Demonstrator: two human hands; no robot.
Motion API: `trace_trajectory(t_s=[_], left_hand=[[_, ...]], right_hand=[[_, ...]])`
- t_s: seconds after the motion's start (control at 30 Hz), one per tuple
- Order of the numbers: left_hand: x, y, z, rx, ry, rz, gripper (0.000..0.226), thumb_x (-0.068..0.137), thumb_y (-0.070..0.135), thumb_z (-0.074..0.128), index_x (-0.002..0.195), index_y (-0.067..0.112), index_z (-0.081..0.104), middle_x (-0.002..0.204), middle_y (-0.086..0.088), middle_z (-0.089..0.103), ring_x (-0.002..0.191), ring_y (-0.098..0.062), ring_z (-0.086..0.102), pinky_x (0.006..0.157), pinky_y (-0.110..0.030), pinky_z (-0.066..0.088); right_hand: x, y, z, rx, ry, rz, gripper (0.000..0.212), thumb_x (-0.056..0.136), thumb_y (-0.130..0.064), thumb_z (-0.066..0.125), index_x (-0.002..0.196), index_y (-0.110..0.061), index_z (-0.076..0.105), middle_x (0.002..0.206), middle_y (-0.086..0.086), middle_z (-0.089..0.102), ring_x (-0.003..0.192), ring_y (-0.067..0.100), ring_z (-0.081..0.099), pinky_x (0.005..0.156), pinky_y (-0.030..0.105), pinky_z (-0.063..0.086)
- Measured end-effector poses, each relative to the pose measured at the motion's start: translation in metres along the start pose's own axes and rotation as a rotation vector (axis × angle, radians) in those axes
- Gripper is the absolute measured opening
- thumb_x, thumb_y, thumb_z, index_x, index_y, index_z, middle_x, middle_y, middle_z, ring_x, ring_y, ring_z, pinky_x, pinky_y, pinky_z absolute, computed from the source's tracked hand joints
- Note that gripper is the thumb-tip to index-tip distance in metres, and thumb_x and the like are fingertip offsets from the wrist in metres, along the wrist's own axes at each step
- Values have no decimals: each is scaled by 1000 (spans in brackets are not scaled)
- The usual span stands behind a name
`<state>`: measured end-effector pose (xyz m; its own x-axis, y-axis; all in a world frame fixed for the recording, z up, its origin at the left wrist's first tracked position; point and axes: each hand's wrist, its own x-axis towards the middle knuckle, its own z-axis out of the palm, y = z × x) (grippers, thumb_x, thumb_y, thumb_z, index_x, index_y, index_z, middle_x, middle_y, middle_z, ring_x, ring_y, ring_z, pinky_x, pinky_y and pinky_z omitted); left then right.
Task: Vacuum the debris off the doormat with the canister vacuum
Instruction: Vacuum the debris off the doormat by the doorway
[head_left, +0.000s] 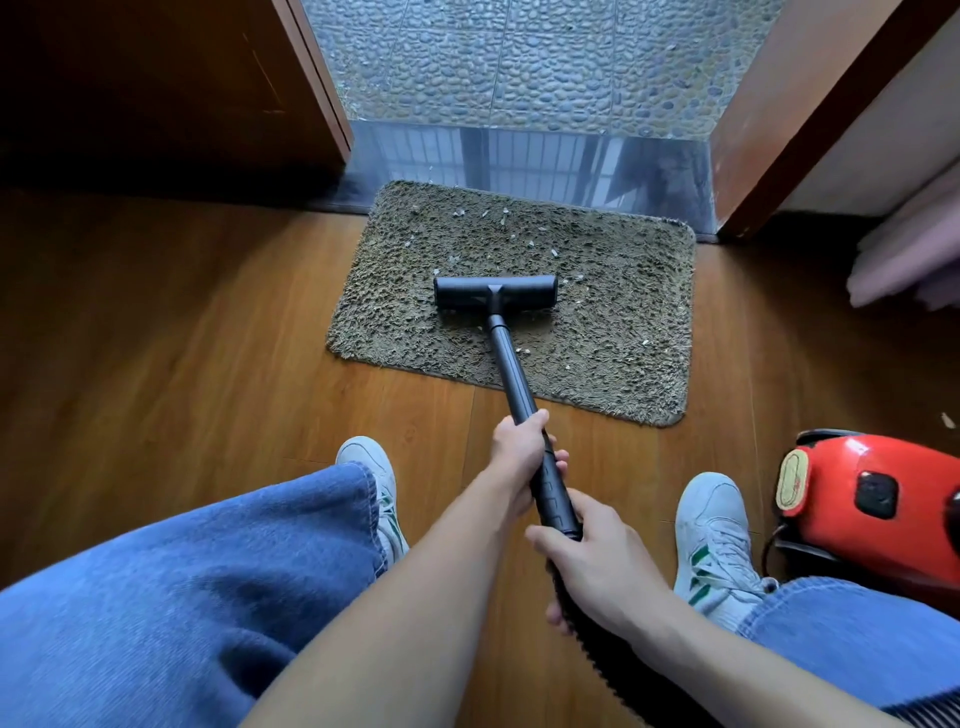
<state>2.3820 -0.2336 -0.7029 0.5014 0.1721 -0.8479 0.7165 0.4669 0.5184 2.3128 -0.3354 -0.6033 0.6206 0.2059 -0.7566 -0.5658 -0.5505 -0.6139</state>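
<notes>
**Doormat vacuuming, mid-pass**

The shaggy brown doormat (613, 332) sits in the middle of the frame on the wood floor (182, 338), its far edge right up against the shiny grey threshold (519, 161). The black floor head (496, 293) is planted on the mat, a bit left of its centre. The wand (511, 369) runs from it down toward the bottom of the frame.

The left hand (522, 452) is wrapped round the wand higher up. The right hand (597, 566) grips the lower end, where the ribbed black hose (613, 670) starts. Both are closed tight around it.

Pale debris bits (504, 215) are scattered mostly over the top half of the mat, with a few near the wand and on the right side.

The red canister vacuum (872, 499) sits at the right edge, beside the right sneaker (714, 545). It has an oval yellowish label (793, 480), but the print is too small and blurry to read. The white sneakers have green stripes and no brand I can make out. Blue jeans (182, 597) fill the lower left, and pebble paving (545, 57) shows up top.
</notes>
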Motion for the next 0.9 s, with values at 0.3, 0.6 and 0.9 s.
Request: trace_trajectory(t_s=[0.3,0.6,0.9], left_hand=[[-54,-38,4,20,-52,-24,17,103,22,55,106,7,48,78,-9,51,47,-15,53,46,-25,47],[-89,-89,-11,106,-60,-72,21,103,26,55,109,6,53,83,-10,54,54,-16,54,49,-25,50],[-73,-83,-15,146,-32,-80,18,103,25,53,96,9,50,80,-8,53,49,-15,51,45,-24,44]], right_hand=[[-63,26,1,-24,32,33,23,101,-24,58,123,-28,53,51,4,64,45,24,68,46,32,57],[-106,64,26,4,57,73,35,100,-26,57,134,-31,52,71,8,70,44,18,68,46,28,57],[-84,67,39,-13,51,76,39,102,-27,51,140,-27,43,83,11,70,43,14,67,44,26,53]])
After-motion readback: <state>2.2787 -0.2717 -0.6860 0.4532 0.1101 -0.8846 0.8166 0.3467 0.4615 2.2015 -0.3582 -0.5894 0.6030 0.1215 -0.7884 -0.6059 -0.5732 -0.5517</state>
